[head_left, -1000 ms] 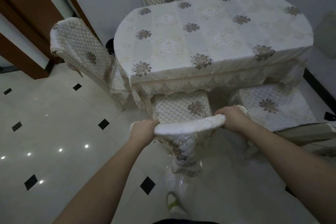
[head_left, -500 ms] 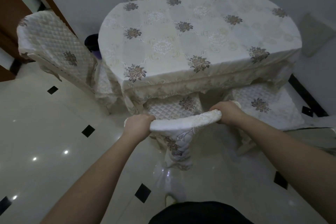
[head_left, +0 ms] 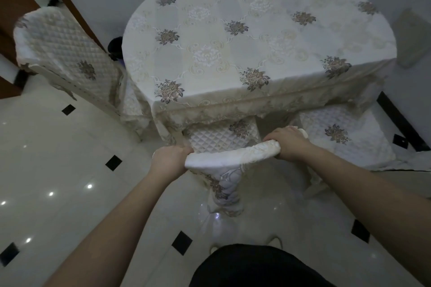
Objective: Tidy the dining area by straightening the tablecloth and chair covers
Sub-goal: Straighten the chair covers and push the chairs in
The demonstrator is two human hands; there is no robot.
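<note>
Head view: chair cover (head_left: 233, 155) top edge was gripped at both ends, fingers curled round it, by left hand (head_left: 169, 161) and right hand (head_left: 289, 143), chair tucked under tablecloth (head_left: 245, 49).

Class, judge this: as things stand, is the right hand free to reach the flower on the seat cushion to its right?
Probably not yet: the right hand grips the chair cover. Once released, nothing blocks the seat cushion.

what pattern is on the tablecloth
Cream tablecloth with dark brownish flower clusters set among pale scrollwork and white blooms, lace trim along its edge; seen in the head view.
</note>
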